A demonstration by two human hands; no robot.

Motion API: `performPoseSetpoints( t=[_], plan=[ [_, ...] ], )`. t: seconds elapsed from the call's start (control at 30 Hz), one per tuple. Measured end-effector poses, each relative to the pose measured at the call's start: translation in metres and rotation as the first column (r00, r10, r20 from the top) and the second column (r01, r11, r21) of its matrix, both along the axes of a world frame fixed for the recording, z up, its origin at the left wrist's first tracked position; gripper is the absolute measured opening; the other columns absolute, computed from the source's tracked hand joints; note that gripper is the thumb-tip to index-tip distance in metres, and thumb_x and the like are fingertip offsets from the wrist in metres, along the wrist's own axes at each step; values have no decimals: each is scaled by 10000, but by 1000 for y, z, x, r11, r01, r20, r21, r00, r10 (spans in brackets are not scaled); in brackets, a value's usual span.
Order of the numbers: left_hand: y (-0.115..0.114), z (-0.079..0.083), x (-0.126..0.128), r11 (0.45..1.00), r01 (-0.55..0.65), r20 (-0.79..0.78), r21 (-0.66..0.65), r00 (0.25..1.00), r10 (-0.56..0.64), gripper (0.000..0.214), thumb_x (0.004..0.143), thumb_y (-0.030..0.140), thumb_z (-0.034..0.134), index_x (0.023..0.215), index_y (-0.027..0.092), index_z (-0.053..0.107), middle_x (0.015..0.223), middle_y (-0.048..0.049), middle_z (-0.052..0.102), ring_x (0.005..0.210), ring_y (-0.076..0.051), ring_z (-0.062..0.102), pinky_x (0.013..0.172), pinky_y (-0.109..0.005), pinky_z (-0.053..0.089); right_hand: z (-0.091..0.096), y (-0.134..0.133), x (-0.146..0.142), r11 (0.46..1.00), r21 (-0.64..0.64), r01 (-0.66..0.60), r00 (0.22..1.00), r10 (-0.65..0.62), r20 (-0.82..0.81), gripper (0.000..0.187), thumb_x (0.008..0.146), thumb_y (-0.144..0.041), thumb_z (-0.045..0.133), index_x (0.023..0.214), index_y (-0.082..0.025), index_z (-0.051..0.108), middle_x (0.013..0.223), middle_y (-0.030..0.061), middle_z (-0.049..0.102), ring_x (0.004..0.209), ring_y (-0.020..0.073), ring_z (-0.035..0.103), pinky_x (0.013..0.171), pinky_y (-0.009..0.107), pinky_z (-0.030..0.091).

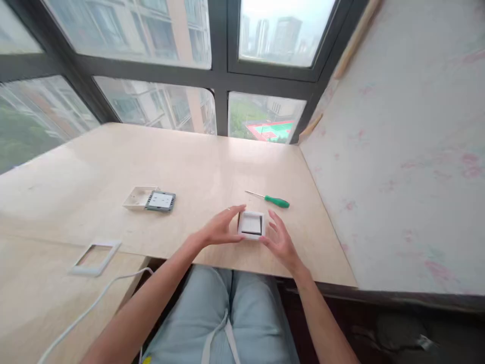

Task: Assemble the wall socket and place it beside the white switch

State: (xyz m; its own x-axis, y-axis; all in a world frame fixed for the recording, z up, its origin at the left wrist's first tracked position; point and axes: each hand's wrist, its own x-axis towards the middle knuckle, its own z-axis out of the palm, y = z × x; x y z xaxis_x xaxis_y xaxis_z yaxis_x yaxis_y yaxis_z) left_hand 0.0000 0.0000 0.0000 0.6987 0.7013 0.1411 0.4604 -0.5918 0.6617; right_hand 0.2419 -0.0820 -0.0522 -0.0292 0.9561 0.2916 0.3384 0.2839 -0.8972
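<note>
A white square wall switch (250, 222) in a frame lies on the table in front of me. Dark gaps show along the right and lower edges of its rocker. My left hand (220, 227) grips its left side, thumb at the lower corner and fingers at the upper one. On the opposite side, the thumb of my right hand (281, 243) touches the lower right corner, its fingers curved around the right edge. Just beyond the switch rests a screwdriver (276, 201) with a green handle, its shaft pointing left.
To the left, a grey-edged switch module (161, 200) leans on a white open box (136, 198). Nearer me lie an empty white frame (94, 259) and a white cable (96, 299). Windows border the wooden table (197, 167) at the back, a papered wall (397, 167) at the right.
</note>
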Motion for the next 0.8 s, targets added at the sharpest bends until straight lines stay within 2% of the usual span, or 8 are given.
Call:
performPoseSetpoints(
  t=[0.13, 0.27, 0.47, 0.8],
  plan=[
    [0, -4, -3, 1000, -5, 32, 12, 999, 4, 857, 742, 420, 752, 1467, 211, 344, 1508, -143, 431, 1381, -310, 430, 1148, -490, 362, 2, 10, 3, 996, -61, -60, 997, 64, 53, 841, 813, -486, 715, 1516, -299, 292, 1576, 97, 341, 1462, 291, 302, 1187, 534, 281],
    [1, -6, -4, 1000, -12, 47, 19, 999, 11, 859, 740, 409, 754, 1468, 217, 341, 1494, -144, 448, 1374, -313, 440, 1140, -499, 372, 7, 14, 7, 989, -117, -94, 991, 104, 84, 862, 783, -484, 745, 1509, -294, 320, 1552, 99, 389, 1443, 299, 345, 1194, 542, 265],
    [1, -9, -3, 999, -7, 50, 41, 999, 5, 829, 758, 436, 742, 1455, 203, 357, 1489, -155, 449, 1371, -312, 441, 1139, -501, 371, 16, 15, 8, 990, -112, -90, 986, 105, 133, 905, 753, -489, 768, 1513, -283, 323, 1555, 103, 386, 1440, 308, 351, 1194, 544, 266],
    [-1, -10, -4, 1000, -16, 47, 23, 999, 14, 801, 766, 438, 730, 1442, 192, 377, 1469, -159, 472, 1357, -303, 458, 1132, -496, 380, 12, 18, 11, 994, -74, -81, 974, 95, 207, 856, 748, -499, 769, 1484, -268, 396, 1499, 109, 473, 1404, 314, 413, 1173, 534, 321]
  ],
)
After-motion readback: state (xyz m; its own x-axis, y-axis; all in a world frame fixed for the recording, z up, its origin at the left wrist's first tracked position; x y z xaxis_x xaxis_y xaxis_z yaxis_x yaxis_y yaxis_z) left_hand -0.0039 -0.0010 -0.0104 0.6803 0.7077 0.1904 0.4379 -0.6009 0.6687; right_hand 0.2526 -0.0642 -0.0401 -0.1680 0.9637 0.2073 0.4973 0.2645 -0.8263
